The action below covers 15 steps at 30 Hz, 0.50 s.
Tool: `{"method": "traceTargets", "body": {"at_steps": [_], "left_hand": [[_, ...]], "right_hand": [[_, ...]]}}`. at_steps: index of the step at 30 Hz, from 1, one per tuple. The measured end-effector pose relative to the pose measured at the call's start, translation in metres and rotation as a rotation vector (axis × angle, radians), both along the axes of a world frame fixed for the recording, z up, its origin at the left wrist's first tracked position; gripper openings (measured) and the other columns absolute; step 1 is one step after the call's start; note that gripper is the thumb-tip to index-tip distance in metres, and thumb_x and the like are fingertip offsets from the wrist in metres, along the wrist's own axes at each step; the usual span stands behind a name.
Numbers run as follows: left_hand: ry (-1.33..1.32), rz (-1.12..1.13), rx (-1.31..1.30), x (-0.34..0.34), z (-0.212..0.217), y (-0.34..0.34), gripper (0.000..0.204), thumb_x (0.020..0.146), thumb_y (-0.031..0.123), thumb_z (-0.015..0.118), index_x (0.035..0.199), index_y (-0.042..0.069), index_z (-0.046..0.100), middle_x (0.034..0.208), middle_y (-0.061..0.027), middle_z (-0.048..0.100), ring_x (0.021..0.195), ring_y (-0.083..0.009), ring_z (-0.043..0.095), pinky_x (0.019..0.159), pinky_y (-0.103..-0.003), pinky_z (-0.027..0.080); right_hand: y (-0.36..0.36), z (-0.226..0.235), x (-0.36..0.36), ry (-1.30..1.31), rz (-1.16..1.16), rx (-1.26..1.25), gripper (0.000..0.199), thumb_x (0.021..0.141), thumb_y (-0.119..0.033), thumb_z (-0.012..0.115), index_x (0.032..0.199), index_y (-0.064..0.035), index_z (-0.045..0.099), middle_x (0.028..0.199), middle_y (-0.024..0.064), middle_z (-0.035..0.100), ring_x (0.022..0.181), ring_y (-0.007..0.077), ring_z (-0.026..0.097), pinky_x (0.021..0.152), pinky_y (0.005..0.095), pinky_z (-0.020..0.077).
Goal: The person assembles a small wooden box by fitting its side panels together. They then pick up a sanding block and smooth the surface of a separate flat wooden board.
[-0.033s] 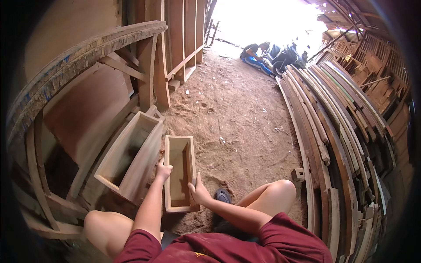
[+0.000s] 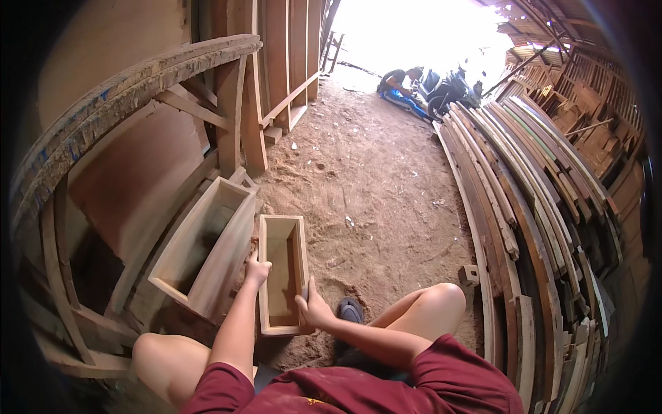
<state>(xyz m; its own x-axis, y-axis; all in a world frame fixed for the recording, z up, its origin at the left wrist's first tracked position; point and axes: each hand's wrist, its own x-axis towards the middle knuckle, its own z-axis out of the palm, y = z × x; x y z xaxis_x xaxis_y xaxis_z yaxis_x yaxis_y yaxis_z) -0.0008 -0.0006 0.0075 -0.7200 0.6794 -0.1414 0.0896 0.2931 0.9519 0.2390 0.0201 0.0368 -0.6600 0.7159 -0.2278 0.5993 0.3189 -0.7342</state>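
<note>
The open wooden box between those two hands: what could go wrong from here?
The long, pale, open-topped wooden box might pick up grit from the brown dirt floor. It could also bump the similar open wooden box to its left, possibly pinching the bare left hand between them.

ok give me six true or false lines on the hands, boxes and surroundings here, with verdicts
1. The left hand touches the left side of the nearer wooden box. True.
2. Only one hand is at that box. False: the right hand is on its right side.
3. A second wooden box is to its left. True.
4. Both boxes are covered. False: both are open.
5. Long boards are stacked on the right. True.
6. Nobody else is in sight. False: another person is in the background.
</note>
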Motion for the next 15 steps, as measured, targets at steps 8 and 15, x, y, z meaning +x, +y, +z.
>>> {"method": "traceTargets", "body": {"at_steps": [8,15], "left_hand": [[-0.002,0.047,0.018,-0.001,-0.017,-0.003,0.054,0.066,0.004,0.061,0.120,0.002,0.060,0.082,-0.0091,0.067,0.070,-0.0191,0.064,0.065,-0.034,0.052],[-0.066,0.005,0.096,0.007,-0.019,0.010,0.059,0.064,0.005,0.062,0.123,0.002,0.059,0.088,-0.0103,0.068,0.077,-0.0199,0.064,0.069,-0.034,0.053]], "right_hand": [[-0.014,0.034,0.001,-0.201,0.018,0.085,0.089,0.097,-0.047,0.051,0.155,0.0001,0.002,0.136,0.0261,0.052,0.126,0.0413,0.051,0.104,0.0555,0.0376],[-0.028,0.036,0.039,-0.157,0.155,0.054,0.089,0.097,-0.046,0.051,0.156,-0.0022,0.001,0.136,0.0276,0.049,0.127,0.0437,0.049,0.103,0.0610,0.0361]]}}
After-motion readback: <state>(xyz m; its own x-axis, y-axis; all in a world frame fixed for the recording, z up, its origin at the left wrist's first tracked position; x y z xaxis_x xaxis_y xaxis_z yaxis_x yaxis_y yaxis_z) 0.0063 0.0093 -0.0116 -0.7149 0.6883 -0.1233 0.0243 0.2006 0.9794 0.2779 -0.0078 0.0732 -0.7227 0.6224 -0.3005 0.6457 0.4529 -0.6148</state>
